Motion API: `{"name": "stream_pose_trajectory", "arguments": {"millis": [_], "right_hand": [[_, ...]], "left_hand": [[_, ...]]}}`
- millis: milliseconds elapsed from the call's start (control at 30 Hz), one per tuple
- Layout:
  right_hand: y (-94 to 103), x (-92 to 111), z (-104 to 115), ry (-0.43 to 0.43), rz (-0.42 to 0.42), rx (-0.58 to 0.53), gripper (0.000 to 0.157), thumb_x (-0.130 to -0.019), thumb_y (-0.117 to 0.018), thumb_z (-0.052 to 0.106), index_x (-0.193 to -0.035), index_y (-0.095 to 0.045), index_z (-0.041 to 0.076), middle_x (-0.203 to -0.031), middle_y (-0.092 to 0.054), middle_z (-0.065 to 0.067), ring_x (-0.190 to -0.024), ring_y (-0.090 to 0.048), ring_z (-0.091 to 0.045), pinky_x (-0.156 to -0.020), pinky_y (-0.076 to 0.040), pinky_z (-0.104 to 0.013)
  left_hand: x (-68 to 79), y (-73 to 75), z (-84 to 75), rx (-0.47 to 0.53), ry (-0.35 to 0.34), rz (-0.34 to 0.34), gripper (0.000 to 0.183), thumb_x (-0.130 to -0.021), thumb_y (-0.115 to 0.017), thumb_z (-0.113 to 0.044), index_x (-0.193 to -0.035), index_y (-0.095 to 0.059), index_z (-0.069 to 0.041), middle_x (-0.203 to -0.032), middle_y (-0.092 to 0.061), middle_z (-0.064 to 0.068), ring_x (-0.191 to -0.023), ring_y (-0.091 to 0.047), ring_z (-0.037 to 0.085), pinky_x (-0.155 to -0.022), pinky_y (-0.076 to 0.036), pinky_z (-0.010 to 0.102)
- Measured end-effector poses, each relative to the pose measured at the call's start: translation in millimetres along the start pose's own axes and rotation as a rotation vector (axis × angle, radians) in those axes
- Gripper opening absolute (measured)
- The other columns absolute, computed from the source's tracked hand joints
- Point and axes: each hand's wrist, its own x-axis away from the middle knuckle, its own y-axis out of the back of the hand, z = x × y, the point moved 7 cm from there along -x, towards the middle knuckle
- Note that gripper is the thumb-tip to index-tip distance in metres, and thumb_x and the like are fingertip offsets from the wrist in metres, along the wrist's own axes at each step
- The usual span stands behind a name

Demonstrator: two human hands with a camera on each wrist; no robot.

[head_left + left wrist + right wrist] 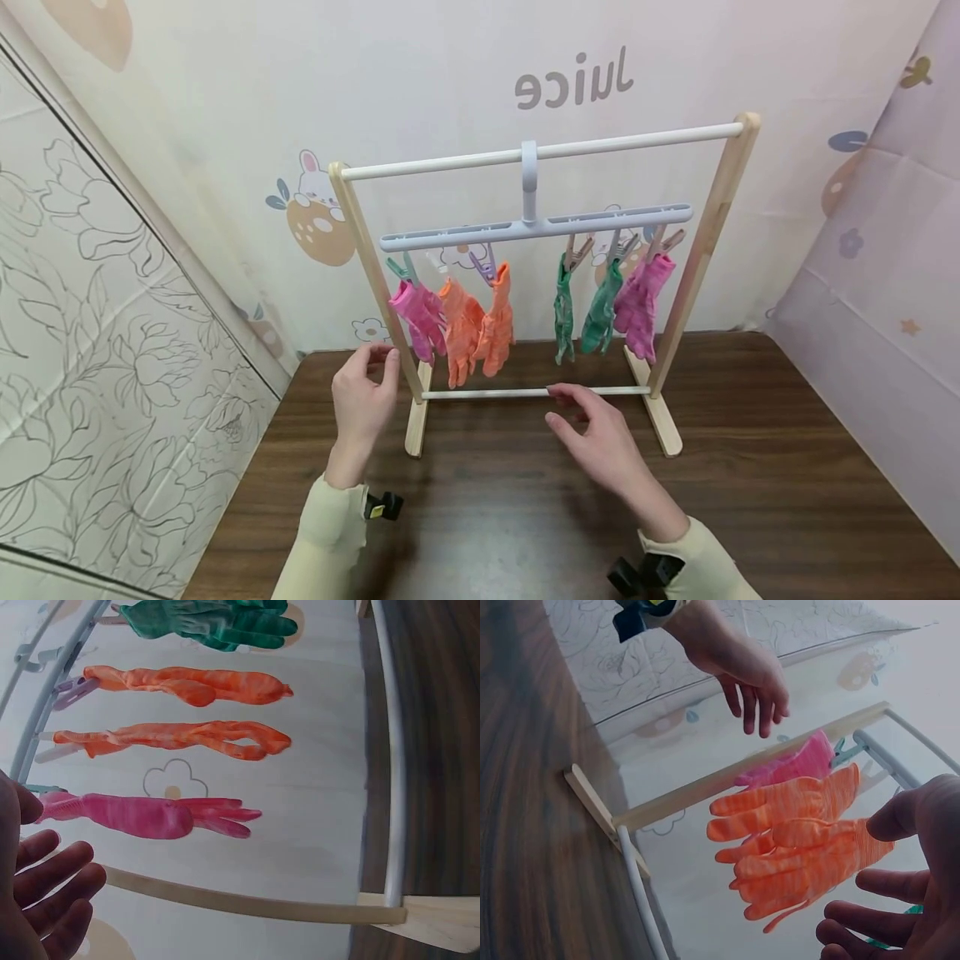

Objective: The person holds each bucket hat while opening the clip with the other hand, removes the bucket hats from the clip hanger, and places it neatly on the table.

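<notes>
Several small gloves hang by clothespins from a pale blue hanger point(536, 227). From left to right in the head view come a pink glove point(420, 315), two orange gloves point(461, 329), two green gloves point(602, 308) and another pink glove point(643, 304). My left hand point(365, 390) is raised beside the rack's left post, nearest the left pink glove, with loosely bent fingers and nothing held. In front of the lower bar, my right hand point(600, 433) hovers below the green gloves, holding nothing. In the right wrist view, the orange gloves point(802, 855) hang beyond the right hand's fingers.
The hanger hooks over the white top bar point(622, 146) of a wooden rack, whose right post point(705, 258) and feet stand on a dark wooden table point(480, 517). Behind it hangs a printed curtain point(435, 83); a floral panel point(112, 350) borders the left side.
</notes>
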Motion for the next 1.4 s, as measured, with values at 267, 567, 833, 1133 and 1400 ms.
{"name": "stream_pose_trajectory", "arguments": {"millis": [267, 567, 833, 1133, 1400], "right_hand": [[0.0, -9.6, 14.1, 0.038, 0.009, -0.011, 0.036, -0.093, -0.071, 0.022, -0.128, -0.065, 0.015, -0.12, -0.072, -0.006, -0.109, -0.068, -0.021, -0.086, -0.056, -0.034], [7.5, -26.4, 36.7, 0.06, 0.023, -0.091, 0.036, -0.095, -0.069, 0.023, -0.13, -0.063, 0.016, -0.125, -0.071, -0.006, -0.112, -0.068, -0.023, -0.089, -0.057, -0.039], [13.2, -40.4, 61.2, 0.077, 0.028, -0.17, 0.037, -0.097, -0.068, 0.025, -0.132, -0.062, 0.015, -0.126, -0.071, -0.004, -0.111, -0.068, -0.022, -0.09, -0.056, -0.036], [4.9, -55.5, 83.2, 0.121, 0.1, -0.276, 0.037, -0.098, -0.065, 0.021, -0.134, -0.061, 0.011, -0.127, -0.07, -0.009, -0.116, -0.067, -0.026, -0.096, -0.055, -0.044], [-2.8, -60.9, 89.2, 0.091, 0.148, -0.316, 0.035, -0.099, -0.064, 0.021, -0.133, -0.061, 0.012, -0.126, -0.071, -0.007, -0.116, -0.067, -0.022, -0.096, -0.054, -0.043]], "left_hand": [[-18.2, -6.3, -4.9, 0.052, 0.027, 0.016, 0.022, -0.097, -0.066, -0.025, -0.104, -0.07, -0.004, -0.092, -0.075, 0.014, -0.084, -0.072, 0.026, -0.074, -0.059, 0.038], [-30.5, -10.5, -8.3, 0.116, 0.047, -0.004, 0.026, -0.095, -0.07, -0.027, -0.106, -0.07, -0.005, -0.095, -0.075, 0.013, -0.082, -0.071, 0.023, -0.069, -0.053, 0.023], [-37.9, -16.0, -9.4, 0.161, 0.099, 0.008, 0.034, -0.091, -0.075, -0.027, -0.111, -0.063, -0.003, -0.095, -0.074, 0.013, -0.081, -0.069, 0.021, -0.071, -0.053, 0.037], [-45.8, -26.5, -2.9, 0.217, 0.155, 0.008, 0.037, -0.088, -0.079, -0.026, -0.11, -0.064, 0.0, -0.093, -0.074, 0.016, -0.076, -0.062, 0.008, -0.068, -0.047, 0.011], [-47.7, -29.1, 1.0, 0.209, 0.157, 0.004, 0.028, -0.09, -0.075, -0.021, -0.104, -0.065, 0.002, -0.088, -0.071, 0.018, -0.074, -0.06, 0.013, -0.066, -0.045, 0.011]]}}
